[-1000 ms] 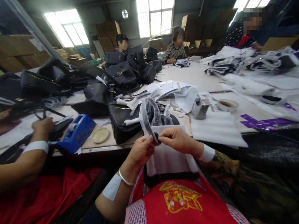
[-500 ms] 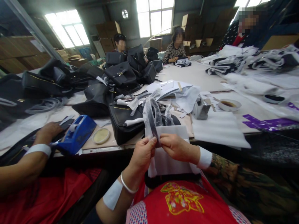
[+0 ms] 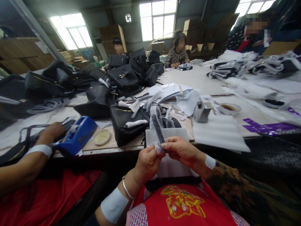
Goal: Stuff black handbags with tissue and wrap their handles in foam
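A black strap (image 3: 157,124) with translucent plastic film around it stands up in a loop above my two hands. My left hand (image 3: 150,160) pinches the lower part of the film between thumb and fingers. Close beside it, my right hand (image 3: 181,150) grips the same strap near its lower end. Behind the strap lies a white foam sheet (image 3: 181,134), reaching from the table edge down toward my lap. A black bag (image 3: 127,122) with a gold zip rests on the table just left of the strap, with a rolled white piece (image 3: 136,123) on it.
Left of me, a co-worker's hand (image 3: 53,130) lies by a blue tape dispenser (image 3: 78,135). A round yellowish dish (image 3: 102,137) is near the edge. Black bags (image 3: 123,73) pile up behind. At right are a metal tape holder (image 3: 202,111), foam sheets (image 3: 218,131) and a brown-filled dish (image 3: 229,108).
The film-wrapped loop has become narrower and more closely gathered around the strap. Both my hands have shifted slightly down and right, with the left now pinching bunched film.
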Demonstrator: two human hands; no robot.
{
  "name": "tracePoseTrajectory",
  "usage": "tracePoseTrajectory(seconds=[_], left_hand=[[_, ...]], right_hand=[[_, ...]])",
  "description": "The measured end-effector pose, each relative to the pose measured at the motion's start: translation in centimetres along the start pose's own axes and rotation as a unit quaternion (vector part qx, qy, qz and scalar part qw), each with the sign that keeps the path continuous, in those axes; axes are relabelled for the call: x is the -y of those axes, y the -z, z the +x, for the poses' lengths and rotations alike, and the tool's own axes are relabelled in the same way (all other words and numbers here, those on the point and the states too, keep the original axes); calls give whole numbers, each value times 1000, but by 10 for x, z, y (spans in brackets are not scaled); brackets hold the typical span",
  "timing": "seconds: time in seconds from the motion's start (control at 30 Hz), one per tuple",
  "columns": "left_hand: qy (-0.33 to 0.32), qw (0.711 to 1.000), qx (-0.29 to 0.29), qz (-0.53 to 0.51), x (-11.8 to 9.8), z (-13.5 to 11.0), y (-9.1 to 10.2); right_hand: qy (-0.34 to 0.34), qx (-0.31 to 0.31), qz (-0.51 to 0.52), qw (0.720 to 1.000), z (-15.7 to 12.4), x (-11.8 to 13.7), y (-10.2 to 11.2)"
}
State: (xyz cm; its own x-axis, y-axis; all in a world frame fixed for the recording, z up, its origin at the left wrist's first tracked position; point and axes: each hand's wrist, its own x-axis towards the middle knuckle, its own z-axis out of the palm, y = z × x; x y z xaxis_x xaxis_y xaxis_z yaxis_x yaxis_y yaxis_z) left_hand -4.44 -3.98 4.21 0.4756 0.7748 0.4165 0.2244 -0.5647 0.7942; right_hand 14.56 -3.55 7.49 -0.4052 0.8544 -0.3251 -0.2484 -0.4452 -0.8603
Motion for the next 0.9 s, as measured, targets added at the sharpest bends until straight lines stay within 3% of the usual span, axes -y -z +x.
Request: tracePoseTrajectory(seconds=[0.07, 0.1, 0.17, 0.23, 0.3, 0.33, 0.37, 0.4, 0.5, 0.57, 0.63, 0.73, 0.83, 0.9], left_hand=[[92, 991, 15, -100, -2, 0, 5], [154, 972, 16, -177, -3, 1, 7], [272, 900, -2, -341, -6, 4, 8], [337, 832, -38, -439, -10, 8, 7], [352, 823, -61, -442, -14, 11, 6], [345, 837, -71, -418, -16, 12, 5], [331, 857, -79, -386, -18, 13, 5], [310, 881, -85, -347, -21, 13, 5], [205, 952, -102, -201, -25, 9, 5], [130, 981, -99, -110, -23, 4, 4], [83, 992, -76, -53, -20, -2, 2], [80, 995, -49, -46, -16, -7, 1], [130, 986, -28, -103, -15, -4, 7], [200, 960, -1, -195, -15, 1, 12]], right_hand=[[94, -22, -124, 988, -3, -3, -3], [154, -31, -204, 966, -4, -5, -4], [275, -43, -357, 892, -5, -10, -6], [368, -48, -477, 797, -5, -17, -7], [411, -55, -554, 722, -6, -23, -8], [416, -59, -570, 706, -7, -24, -7], [413, -57, -567, 710, -7, -24, -7], [400, -46, -543, 737, -8, -22, -5], [275, 29, -338, 900, -11, -13, 1], [151, 66, -146, 975, -11, -7, 4], [58, 63, -10, 996, -10, -4, 5], [8, 26, 55, 998, -9, -5, 0], [50, 0, -11, 999, -10, -7, -7], [147, -12, -161, 976, -12, -11, -8]])
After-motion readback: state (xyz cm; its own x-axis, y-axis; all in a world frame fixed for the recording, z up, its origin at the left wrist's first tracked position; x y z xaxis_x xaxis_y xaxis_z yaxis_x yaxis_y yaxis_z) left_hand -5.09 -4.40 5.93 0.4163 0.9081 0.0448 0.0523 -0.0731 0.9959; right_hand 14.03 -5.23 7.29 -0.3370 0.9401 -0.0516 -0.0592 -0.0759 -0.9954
